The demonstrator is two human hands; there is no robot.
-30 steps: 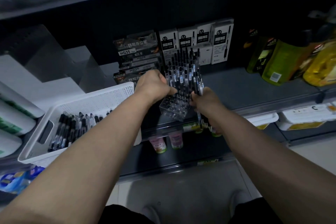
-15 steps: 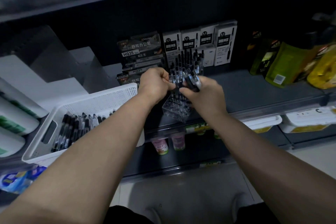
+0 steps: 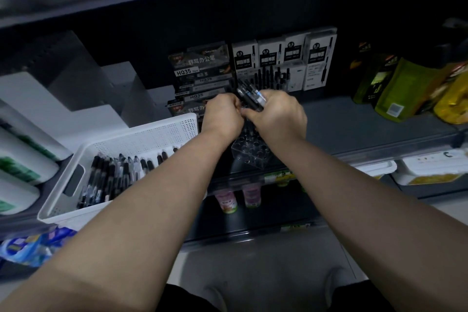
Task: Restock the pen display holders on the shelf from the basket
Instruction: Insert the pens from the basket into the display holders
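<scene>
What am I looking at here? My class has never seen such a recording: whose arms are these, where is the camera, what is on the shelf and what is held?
No machine here: a person wears one wide-angle camera on the head, so the picture looks forward and down along their own two arms. The right hand grips a bundle of pens. The left hand is curled against that bundle; what it pinches is hidden. Under the hands, on the dark shelf, stands a clear pen holder. To the left sits a white basket holding loose pens. Pen boxes line the back; green pouches stand to the right.
</scene>
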